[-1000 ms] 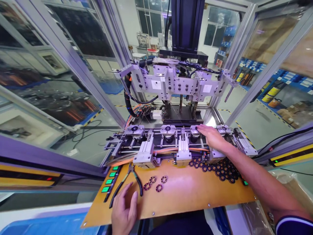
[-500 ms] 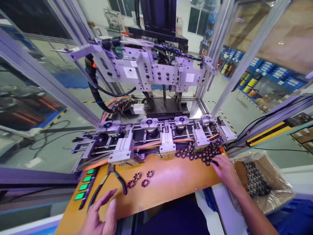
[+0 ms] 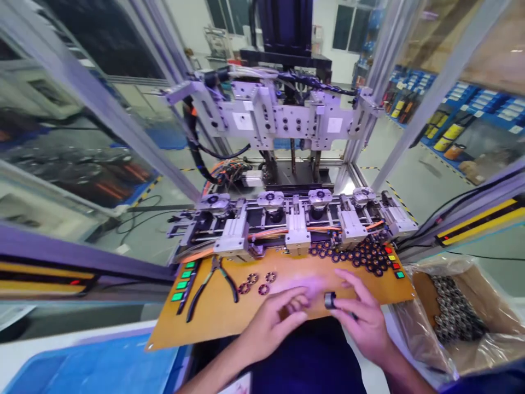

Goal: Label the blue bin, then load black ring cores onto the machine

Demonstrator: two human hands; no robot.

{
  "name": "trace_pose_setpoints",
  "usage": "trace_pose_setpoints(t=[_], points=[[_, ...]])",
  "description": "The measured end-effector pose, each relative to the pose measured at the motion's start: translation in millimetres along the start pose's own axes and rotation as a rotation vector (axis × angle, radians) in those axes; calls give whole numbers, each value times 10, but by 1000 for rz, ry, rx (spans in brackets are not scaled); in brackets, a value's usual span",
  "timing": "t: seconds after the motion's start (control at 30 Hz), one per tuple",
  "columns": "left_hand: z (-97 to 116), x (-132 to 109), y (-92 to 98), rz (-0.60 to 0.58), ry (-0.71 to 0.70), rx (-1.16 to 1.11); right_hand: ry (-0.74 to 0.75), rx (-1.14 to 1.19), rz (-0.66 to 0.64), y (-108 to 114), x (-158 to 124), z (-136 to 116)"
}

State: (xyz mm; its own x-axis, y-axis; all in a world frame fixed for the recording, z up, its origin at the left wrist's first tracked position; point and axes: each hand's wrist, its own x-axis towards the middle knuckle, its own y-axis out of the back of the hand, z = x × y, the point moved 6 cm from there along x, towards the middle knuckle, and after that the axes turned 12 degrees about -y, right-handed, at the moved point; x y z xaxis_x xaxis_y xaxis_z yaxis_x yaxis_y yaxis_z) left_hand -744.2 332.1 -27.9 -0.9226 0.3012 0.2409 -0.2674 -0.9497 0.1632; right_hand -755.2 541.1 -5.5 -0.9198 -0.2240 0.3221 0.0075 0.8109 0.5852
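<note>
My right hand (image 3: 365, 317) pinches a small dark ring (image 3: 329, 300) between thumb and fingertips, above the front edge of the orange worktop (image 3: 287, 306). Something dark also shows among its fingers, too hidden to name. Facing it from the left, my left hand (image 3: 279, 317) has bent fingers with the thumb apart, and nothing shows in it. Several flat toothed rings (image 3: 252, 278) lie on the worktop beyond my left hand. Farther left rest pliers (image 3: 215, 279) with dark handles, spread apart. A cluster of black rings (image 3: 369, 256) sits at the back right of the worktop.
A row of metal fixtures (image 3: 273, 203) runs along the back, below a machine head (image 3: 287, 120). Green buttons (image 3: 181, 285) line the left edge; coloured buttons (image 3: 396, 266) sit at right. A plastic-lined box (image 3: 500, 306) of metal parts stands at right, a blue tray (image 3: 98, 366) at lower left.
My right hand has moved from the black ring cluster toward the front middle, now with a ring in it. My left hand has come right, toward it. The view has shifted left.
</note>
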Motion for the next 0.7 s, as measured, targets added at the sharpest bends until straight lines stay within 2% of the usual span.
trace_pose_setpoints(t=[0.07, 0.13, 0.2, 0.33, 0.47, 0.53, 0.57, 0.63, 0.67, 0.7], points=[[52, 40, -114, -32, 53, -192, 40, 174, -18, -96, 8, -302], [61, 28, -121, 1, 84, -269, 43, 266, -45, -197, 37, -426], [67, -5, -44, 54, 55, -177, -14, 336, -114, -317, 73, -400], [193, -39, 124, 143, -197, 197, -195, 476, -279, -570, 87, -259], [243, -76, 175, 175, -346, 351, -287, 530, -356, -686, 138, -256], [181, -165, 252, 216, -368, 461, -234, 533, -360, -566, 302, -258], [126, -240, 322, 261, -371, 548, -180, 483, -341, -439, 439, -238], [-28, -446, 517, 397, -368, 765, -60, 286, -250, -65, 813, -129], [-126, -561, 627, 464, -354, 869, 8, 110, -173, 163, 1035, -47], [-227, -676, 734, 524, -346, 967, 29, 41, -115, 397, 1271, 73]])
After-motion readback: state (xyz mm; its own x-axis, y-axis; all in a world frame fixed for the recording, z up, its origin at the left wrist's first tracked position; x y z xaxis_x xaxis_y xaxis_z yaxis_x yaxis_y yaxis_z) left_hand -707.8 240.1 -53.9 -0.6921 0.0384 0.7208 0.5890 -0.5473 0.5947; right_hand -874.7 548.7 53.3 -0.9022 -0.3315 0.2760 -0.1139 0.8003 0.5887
